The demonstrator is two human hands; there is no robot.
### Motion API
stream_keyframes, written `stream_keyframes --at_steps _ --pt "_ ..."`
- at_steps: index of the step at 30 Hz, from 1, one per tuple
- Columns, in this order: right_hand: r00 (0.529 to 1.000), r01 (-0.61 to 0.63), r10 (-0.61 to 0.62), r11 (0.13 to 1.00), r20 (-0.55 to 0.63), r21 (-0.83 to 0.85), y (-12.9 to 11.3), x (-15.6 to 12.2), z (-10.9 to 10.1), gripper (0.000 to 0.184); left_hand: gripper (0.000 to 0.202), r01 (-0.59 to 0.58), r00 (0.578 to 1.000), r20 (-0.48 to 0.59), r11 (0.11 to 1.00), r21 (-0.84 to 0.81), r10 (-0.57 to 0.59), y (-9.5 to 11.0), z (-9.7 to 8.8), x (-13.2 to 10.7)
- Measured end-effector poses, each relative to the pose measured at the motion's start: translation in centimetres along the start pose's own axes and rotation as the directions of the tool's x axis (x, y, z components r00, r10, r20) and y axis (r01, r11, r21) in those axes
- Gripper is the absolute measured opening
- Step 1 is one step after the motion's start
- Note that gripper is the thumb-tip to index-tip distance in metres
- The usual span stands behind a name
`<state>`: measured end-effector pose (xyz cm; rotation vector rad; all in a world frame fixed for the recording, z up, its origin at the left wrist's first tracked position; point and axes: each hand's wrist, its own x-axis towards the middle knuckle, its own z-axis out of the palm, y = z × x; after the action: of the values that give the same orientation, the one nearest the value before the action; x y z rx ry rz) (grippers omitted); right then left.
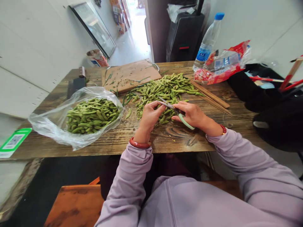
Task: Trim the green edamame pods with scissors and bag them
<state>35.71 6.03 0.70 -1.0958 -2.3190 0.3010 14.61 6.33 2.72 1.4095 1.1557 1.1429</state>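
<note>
A loose pile of green edamame pods [165, 86] lies in the middle of the wooden table [170, 138]. My right hand [193, 115] is closed on a pair of scissors [176, 114] with pale green handles, blades pointing left. My left hand [150, 115] is curled at the near edge of the pile, fingertips pinched by the scissor blades; a pod seems to be in them but it is mostly hidden. A clear plastic bag [78, 115] full of pods lies open on the left.
A wooden cutting board [130, 75] with green trimmings lies behind the pile. A cleaver [77, 82] rests at the far left. Chopsticks [209, 96], a red-and-clear snack bag [222, 64] and a water bottle [208, 39] stand at right. Black bags [272, 104] crowd the right edge.
</note>
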Motion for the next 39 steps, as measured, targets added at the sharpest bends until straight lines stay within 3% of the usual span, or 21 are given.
stream_keyframes --at_steps 10,18,25,29,34,39 --pt "0.997 -0.027 0.034 0.993 0.064 -0.113 -0.3 0.0 -0.4 0.039 0.015 -0.078 0.997 -0.015 0.989 0.125 0.081 -0.4 0.0 0.3" --pt "0.998 -0.027 0.033 0.994 0.053 -0.103 -0.3 0.1 -0.2 0.05 0.012 -0.086 0.995 0.058 0.994 0.063 0.083 -0.6 0.4 0.2" --pt "0.998 -0.015 0.02 0.995 0.052 -0.095 -0.3 0.0 -0.2 0.044 0.021 -0.038 0.995 0.096 0.999 -0.017 0.04 -0.5 0.2 0.1" --pt "0.998 -0.021 0.027 0.995 0.065 -0.103 -0.4 0.1 -0.4 0.044 0.019 -0.07 0.996 0.06 0.997 0.022 0.068 -1.1 0.0 0.3" --pt "0.998 -0.056 0.055 0.997 -0.01 -0.048 -0.2 0.1 -0.2 0.045 0.011 -0.122 0.99 -0.05 0.981 0.152 0.131 -1.4 -0.3 0.6" --pt "0.996 -0.077 0.076 0.997 -0.055 -0.013 0.0 0.1 0.0 0.044 0.011 -0.041 0.996 -0.081 0.999 -0.034 0.038 -0.6 -0.3 0.4"
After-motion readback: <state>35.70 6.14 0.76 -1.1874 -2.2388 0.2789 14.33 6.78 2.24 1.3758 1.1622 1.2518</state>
